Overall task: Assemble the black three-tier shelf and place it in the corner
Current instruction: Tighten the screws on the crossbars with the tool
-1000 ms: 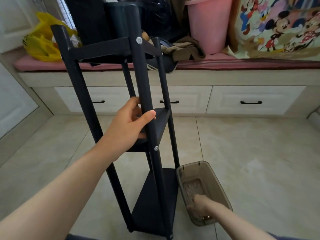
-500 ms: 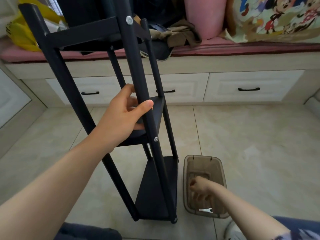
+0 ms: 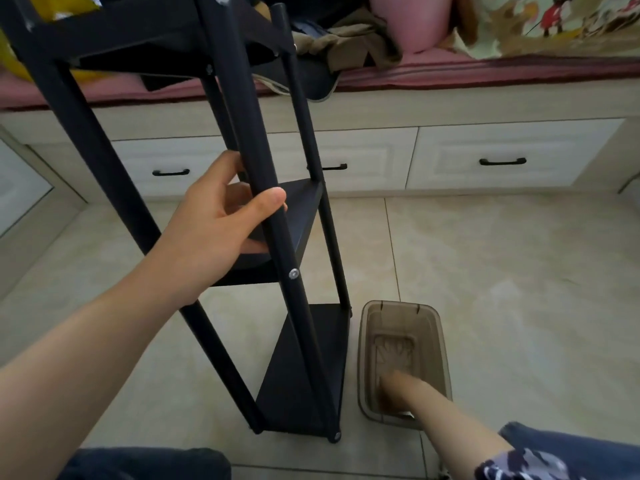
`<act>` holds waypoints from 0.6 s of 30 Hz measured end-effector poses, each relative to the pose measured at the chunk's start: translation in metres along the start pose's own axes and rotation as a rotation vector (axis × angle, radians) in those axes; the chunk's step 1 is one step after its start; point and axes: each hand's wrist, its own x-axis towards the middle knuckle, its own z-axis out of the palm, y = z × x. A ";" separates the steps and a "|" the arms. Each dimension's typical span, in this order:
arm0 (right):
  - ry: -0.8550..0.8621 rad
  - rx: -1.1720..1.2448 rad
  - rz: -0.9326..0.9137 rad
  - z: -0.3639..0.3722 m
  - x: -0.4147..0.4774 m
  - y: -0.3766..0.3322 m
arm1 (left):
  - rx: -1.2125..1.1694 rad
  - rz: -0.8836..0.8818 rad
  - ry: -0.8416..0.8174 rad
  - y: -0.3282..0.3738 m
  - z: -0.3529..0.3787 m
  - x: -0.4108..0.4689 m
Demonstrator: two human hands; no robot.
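Observation:
The black three-tier shelf (image 3: 304, 375) stands upright on the tiled floor, its poles rising past the top of the view. My left hand (image 3: 221, 223) grips the nearest pole just above the middle tier, thumb wrapped across the front. My right hand (image 3: 394, 389) reaches down into a small brown see-through plastic bin (image 3: 403, 313) that sits on the floor right of the shelf's bottom tier. That hand is blurred, and its fingers cannot be made out.
A long window seat with white drawers (image 3: 502, 157) and a pink cushion (image 3: 485, 71) runs across the back, piled with clothes, a pink bucket (image 3: 412, 19) and a yellow bag (image 3: 20, 60). My knees show at the bottom edge.
My right hand has moved toward the near end of the bin, where a small white wrench lay half a second ago. The view has tilted down and closer. My left hand keeps its grip.

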 end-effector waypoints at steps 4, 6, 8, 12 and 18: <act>-0.057 -0.080 -0.059 0.006 0.005 0.003 | 0.008 0.012 -0.019 0.001 0.004 -0.002; -0.074 -0.132 -0.103 0.002 0.005 0.004 | 0.011 0.014 -0.024 0.001 0.006 -0.003; -0.083 -0.188 -0.109 -0.001 0.006 0.003 | 0.014 0.016 -0.026 0.002 0.008 -0.004; -0.079 -0.213 -0.134 0.000 0.004 0.002 | 0.006 0.018 -0.026 0.003 0.009 -0.004; -0.069 -0.363 -0.152 0.011 0.006 0.006 | -0.004 0.030 -0.042 0.004 0.011 -0.007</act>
